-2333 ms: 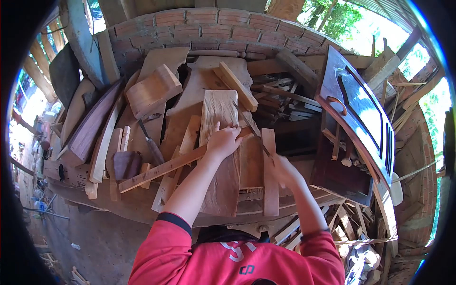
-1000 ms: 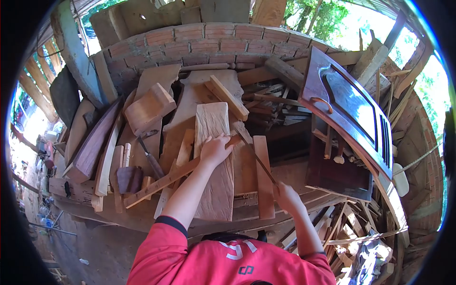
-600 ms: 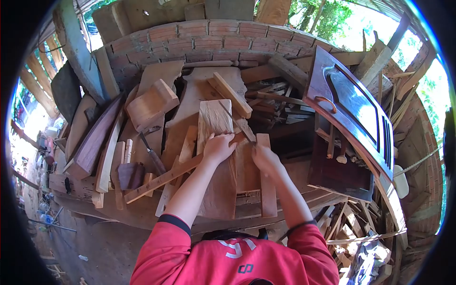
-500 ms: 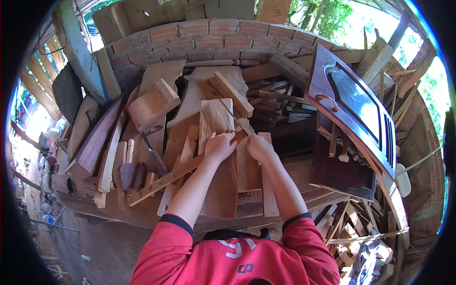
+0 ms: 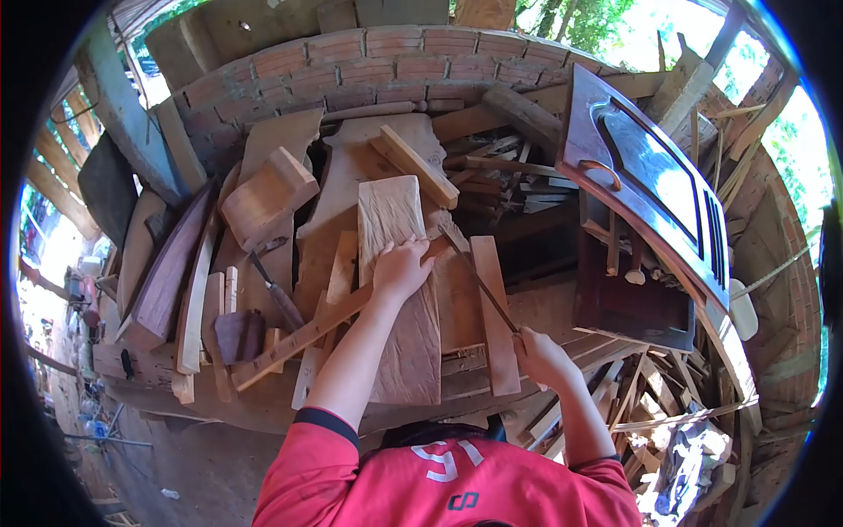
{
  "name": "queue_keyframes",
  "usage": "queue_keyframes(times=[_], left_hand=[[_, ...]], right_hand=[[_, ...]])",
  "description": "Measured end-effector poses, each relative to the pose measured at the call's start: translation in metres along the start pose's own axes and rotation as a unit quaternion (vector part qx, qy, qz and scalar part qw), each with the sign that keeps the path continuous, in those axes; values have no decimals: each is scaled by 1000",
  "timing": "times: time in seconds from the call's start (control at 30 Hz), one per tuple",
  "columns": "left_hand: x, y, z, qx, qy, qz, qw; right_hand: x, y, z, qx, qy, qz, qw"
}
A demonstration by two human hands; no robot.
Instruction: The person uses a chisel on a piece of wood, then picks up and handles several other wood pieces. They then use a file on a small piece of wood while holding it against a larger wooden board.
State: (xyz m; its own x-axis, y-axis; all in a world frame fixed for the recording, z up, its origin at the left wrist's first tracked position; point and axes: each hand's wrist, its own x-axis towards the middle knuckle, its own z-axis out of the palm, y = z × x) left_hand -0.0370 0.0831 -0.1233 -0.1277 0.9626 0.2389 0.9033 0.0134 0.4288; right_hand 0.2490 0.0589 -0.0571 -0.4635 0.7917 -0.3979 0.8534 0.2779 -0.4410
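Observation:
My left hand (image 5: 403, 266) lies on a long wooden board (image 5: 406, 342) with a rough, rippled face, its fingers flat across the surface and the thumb reaching toward the right edge. My right hand (image 5: 541, 358) is closed around the near end of a long, thin, dark file (image 5: 481, 285). The file slants up and left, its far tip close to the right side of the board. Beneath the file stands a narrow wooden strip (image 5: 495, 325). A thin wooden batten (image 5: 307, 339) runs from under my left wrist down to the left.
A chisel (image 5: 279, 294) and a curved wood block (image 5: 270, 200) lie at the left. A glossy dark cabinet door (image 5: 645, 180) leans at the right over a dark box (image 5: 632, 307). Behind the bench stands a brick wall (image 5: 369, 70). Scrap wood (image 5: 650, 395) is piled below right.
My right hand has drawn back toward my body and to the right, bringing the file along. My left hand stays on the board, whose rippled face now shows along its length.

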Motion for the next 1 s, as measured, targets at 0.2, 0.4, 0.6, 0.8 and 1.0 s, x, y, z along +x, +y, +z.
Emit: queue_keyframes(times=[0.2,0.4,0.6,0.8,1.0], left_hand=[[4,7,-6,27,-11,-43,999],[5,4,-6,34,-6,-20,999],[3,6,-8,28,-18,-37,999],[2,-2,3,36,-4,8,999],[3,-5,6,36,17,16,999]], right_hand=[[43,-28,-28,38,-27,14,999],[125,-54,-2,-27,-2,-113,993],[156,-82,-4,71,-15,-46,996],[109,-50,6,83,45,-60,994],[15,-10,9,64,-14,38,997]])
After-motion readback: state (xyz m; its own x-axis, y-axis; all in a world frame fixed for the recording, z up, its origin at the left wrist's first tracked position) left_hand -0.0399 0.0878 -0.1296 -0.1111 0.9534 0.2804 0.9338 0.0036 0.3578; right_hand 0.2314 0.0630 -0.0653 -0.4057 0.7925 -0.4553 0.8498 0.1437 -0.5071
